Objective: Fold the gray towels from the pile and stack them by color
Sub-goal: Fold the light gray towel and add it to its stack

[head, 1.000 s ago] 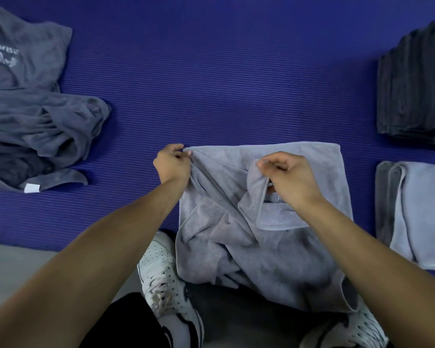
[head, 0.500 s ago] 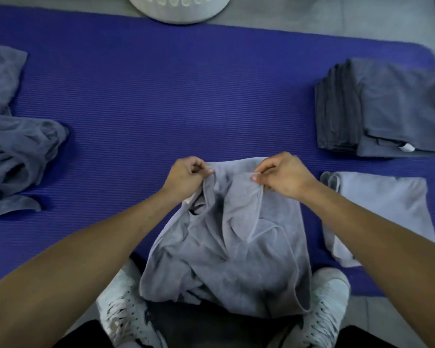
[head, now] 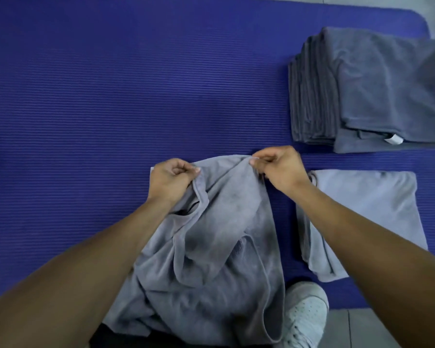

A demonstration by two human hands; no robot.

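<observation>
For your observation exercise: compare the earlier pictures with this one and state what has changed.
Both hands, left hand and right hand, lifted the light gray towel off the blue mat; its flat far part is now bunched. Both still pinch its top edge. Folded stacks unchanged.

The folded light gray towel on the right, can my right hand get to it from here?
Probably yes: the folded light gray towel lies just beside the right hand, nothing between, but that hand pinches the towel being folded.

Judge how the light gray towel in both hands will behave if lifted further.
Probably floppy: the light gray towel sags in deep folds below the left hand and right hand. Likely light, since a pinch at its top edge holds it. It seems unlikely to slip, as the cloth looks matte.
</observation>
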